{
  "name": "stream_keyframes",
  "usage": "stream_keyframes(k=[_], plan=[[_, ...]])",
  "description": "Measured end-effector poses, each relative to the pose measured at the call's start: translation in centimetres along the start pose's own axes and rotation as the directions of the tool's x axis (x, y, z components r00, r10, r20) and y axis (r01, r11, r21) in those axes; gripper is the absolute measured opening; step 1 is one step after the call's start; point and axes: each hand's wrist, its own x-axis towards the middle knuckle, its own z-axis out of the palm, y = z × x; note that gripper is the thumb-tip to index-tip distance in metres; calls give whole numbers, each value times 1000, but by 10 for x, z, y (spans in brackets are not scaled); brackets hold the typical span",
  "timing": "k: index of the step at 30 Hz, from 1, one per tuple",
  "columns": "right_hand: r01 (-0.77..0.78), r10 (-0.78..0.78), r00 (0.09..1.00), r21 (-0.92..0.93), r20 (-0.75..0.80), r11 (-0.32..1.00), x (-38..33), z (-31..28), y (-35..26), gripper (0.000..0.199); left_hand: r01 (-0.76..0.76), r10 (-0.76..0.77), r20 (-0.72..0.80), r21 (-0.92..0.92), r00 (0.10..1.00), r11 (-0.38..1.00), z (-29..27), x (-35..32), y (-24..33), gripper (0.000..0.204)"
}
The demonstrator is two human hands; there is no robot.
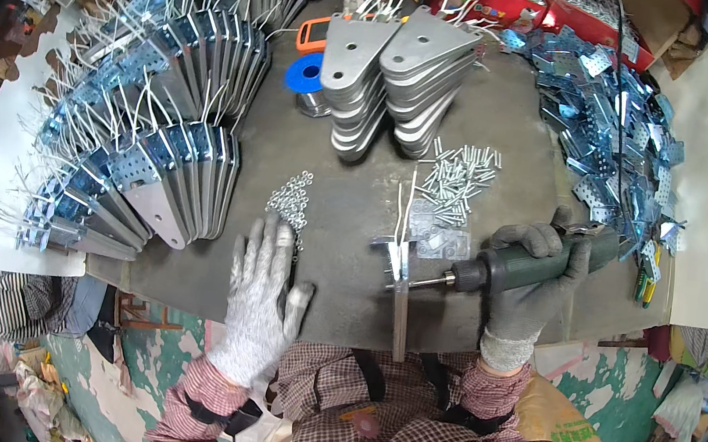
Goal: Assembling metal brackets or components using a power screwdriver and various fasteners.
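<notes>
My left hand, in a pale grey glove, lies with fingers stretched out on the table. Its fingertips reach the lower edge of a small pile of nuts. A dark green power screwdriver is gripped in my gloved right hand, its bit pointing left. The bit tip meets a metal bracket standing on edge near the table's front, with white wires rising from its far end. Beyond the screwdriver is a heap of screws, with small flat plates on the near side.
Bracket assemblies with white wires fan out along the left. Two stacks of grey triangular plates stand at the back, beside a blue spool and an orange-framed meter. Blue-tinted perforated brackets pile up at right, near yellow-green handles.
</notes>
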Motion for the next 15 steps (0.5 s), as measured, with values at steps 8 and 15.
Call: stream_keyframes(k=[8, 15], plan=[[-32, 34, 998, -38, 49, 999, 4, -7, -2, 38, -220, 216, 54, 93, 975, 971, 6, 48, -9, 75], [-31, 31, 999, -30, 10, 999, 4, -6, -2, 37, -311, 360, -73, 366, 930, 877, -17, 34, -1, 33]])
